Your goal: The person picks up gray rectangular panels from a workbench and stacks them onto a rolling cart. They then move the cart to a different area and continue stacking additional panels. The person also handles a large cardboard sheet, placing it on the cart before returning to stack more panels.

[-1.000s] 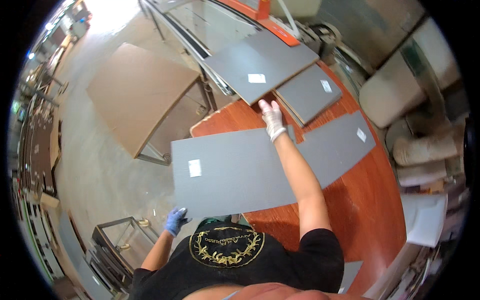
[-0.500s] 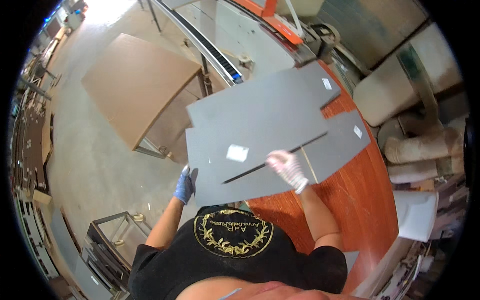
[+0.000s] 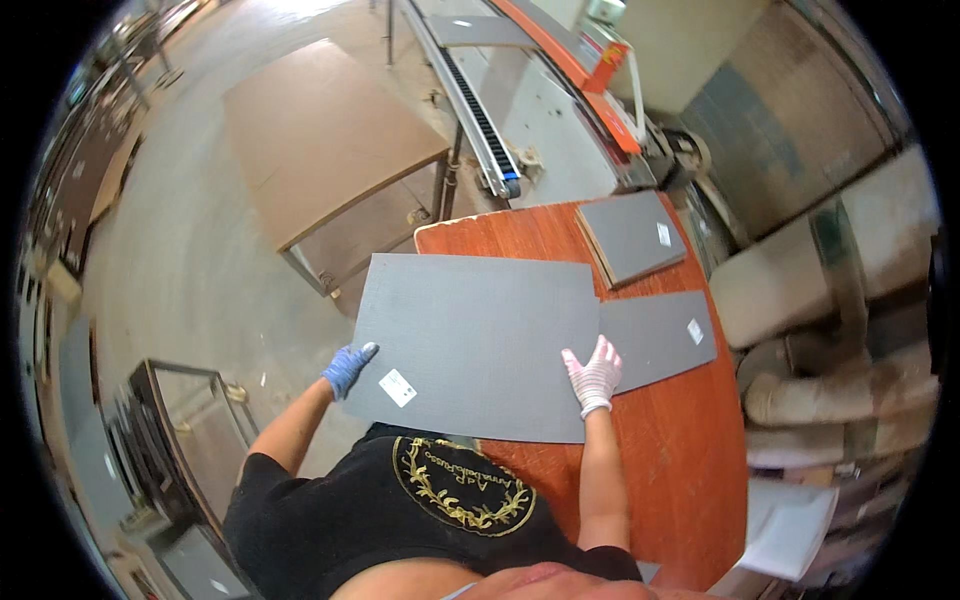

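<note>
A large grey rectangular panel (image 3: 480, 345) with a white label near its lower left corner lies between my hands, its left part reaching past the table edge. My left hand (image 3: 348, 370), in a blue glove, grips the panel's left edge with the thumb on top; the other fingers are partly hidden below. At the right edge, my right hand (image 3: 594, 376), in a pink-and-white striped glove, holds the panel with the thumb over its face. Beyond that hand rests a smaller grey panel (image 3: 660, 338), partly covered by the large one. Farther back sits a short stack of grey panels (image 3: 630, 240).
The panels are on a reddish-brown wood table (image 3: 690, 460). A low brown-topped table (image 3: 330, 140) stands at left, beside a conveyor rail (image 3: 470, 110) and an orange-trimmed machine (image 3: 600, 100). Fabric-like ducts (image 3: 800, 400) lie to the right; a metal-frame cart (image 3: 180, 400) holds boards at lower left.
The large panel now lies apart from the stack, showing a different label position. My right hand went from the panels' middle to the large panel's right edge. The view has shifted.
</note>
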Tool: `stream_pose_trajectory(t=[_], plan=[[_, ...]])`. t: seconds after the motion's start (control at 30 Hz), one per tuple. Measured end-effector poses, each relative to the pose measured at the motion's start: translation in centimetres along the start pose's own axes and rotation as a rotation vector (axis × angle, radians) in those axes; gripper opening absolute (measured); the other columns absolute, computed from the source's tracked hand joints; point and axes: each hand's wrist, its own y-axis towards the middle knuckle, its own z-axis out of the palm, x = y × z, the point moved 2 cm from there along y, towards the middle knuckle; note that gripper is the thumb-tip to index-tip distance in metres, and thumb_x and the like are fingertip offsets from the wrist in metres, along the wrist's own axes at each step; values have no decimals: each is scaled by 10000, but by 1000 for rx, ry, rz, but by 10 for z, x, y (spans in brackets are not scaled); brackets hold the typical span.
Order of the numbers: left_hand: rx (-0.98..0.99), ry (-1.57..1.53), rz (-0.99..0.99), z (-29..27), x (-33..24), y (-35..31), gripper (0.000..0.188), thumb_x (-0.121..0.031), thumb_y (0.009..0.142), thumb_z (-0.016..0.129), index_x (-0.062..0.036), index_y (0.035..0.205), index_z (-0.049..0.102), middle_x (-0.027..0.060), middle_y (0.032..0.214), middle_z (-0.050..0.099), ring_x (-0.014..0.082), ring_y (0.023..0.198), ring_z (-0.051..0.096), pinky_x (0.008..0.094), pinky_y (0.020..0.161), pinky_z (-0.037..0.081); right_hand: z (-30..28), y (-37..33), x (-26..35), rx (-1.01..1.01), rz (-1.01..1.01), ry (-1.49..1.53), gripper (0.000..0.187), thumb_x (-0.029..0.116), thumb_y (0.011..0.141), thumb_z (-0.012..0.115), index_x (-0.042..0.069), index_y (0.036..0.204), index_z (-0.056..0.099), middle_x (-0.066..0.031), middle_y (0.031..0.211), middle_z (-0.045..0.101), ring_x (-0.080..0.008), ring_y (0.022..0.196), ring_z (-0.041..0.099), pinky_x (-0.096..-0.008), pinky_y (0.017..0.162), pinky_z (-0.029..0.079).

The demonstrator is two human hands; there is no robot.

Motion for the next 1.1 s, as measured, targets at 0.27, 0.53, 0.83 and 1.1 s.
stream_pose_trajectory(t=[0.27, 0.53, 0.83, 1.1], plan=[[-158, 151, 50, -38, 89, -84, 739, -584, 766, 592, 61, 1123, 550, 139, 1004, 614, 203, 909, 565, 347, 795, 464, 11, -21, 25, 66, -260, 32, 775, 508, 711, 635, 64, 1296, 386, -157, 1330, 384, -345, 1230, 337, -441, 1018, 299], [-333, 237, -12, -34, 133, -104, 713, -606, 763, 587, 85, 938, 579, 90, 844, 568, 168, 782, 475, 332, 707, 446, 13, 19, -7, -62, -60, -121, 716, 598, 778, 504, 203, 1357, 355, -132, 1427, 273, -335, 1313, 218, -553, 1045, 127], [-233, -499, 128, -75, 208, -76, 624, -408, 890, 525, 79, 1263, 407, 153, 1303, 452, 191, 1207, 412, 318, 1039, 294, 24, -20, -17, -142, -318, -236, 618, 565, 785, 494, 281, 1326, 403, -101, 1410, 324, -307, 1312, 238, -573, 1032, 151], [-160, -498, 86, -51, 177, -76, 621, -473, 913, 418, -2, 1316, 377, 117, 1348, 415, 222, 1232, 385, 362, 1028, 299, -6, 49, -121, -81, -128, -338, 618, 539, 835, 457, 242, 1364, 337, -126, 1403, 317, -325, 1305, 253, -548, 1022, 202]])
